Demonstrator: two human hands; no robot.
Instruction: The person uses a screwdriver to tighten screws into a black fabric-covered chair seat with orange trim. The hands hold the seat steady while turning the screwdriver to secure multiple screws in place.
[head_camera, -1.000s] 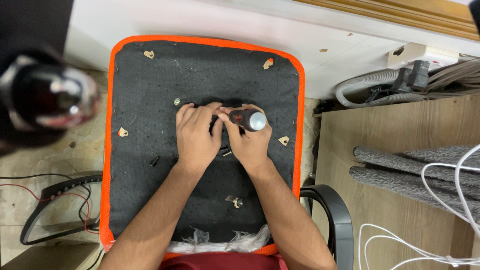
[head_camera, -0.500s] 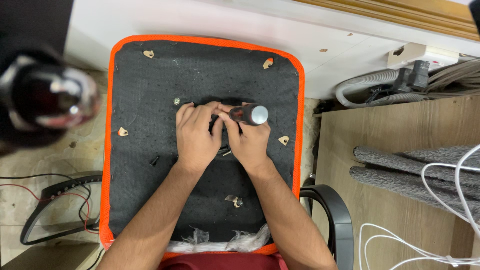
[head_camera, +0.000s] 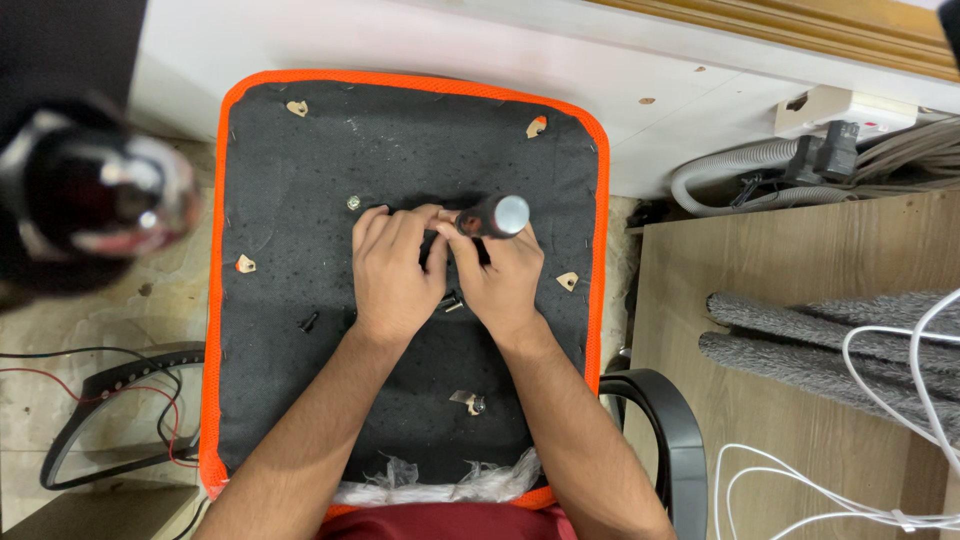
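An upturned chair seat (head_camera: 300, 180) lies before me, black cloth underside with an orange mesh rim. My right hand (head_camera: 500, 275) grips a screwdriver (head_camera: 492, 216) with a dark handle and silver cap, its tip pointing down at the middle of the seat. My left hand (head_camera: 392, 268) rests beside it, fingertips closed at the screwdriver's tip; whatever they pinch is hidden. Loose dark screws (head_camera: 449, 300) lie between my hands, and another screw (head_camera: 309, 322) sits to the left.
A blurred dark metal cylinder (head_camera: 95, 195) looms at the left. A black armrest (head_camera: 665, 420) curves at the lower right. A wooden board (head_camera: 800, 400) carries grey rolls (head_camera: 800, 340) and white cables (head_camera: 900, 400). A wall socket with plugs (head_camera: 835, 125) and a grey hose (head_camera: 720, 170) sit upper right.
The screwdriver's handle has tipped upward and slightly away from me over the second. Both hands stay in the same spot on the seat.
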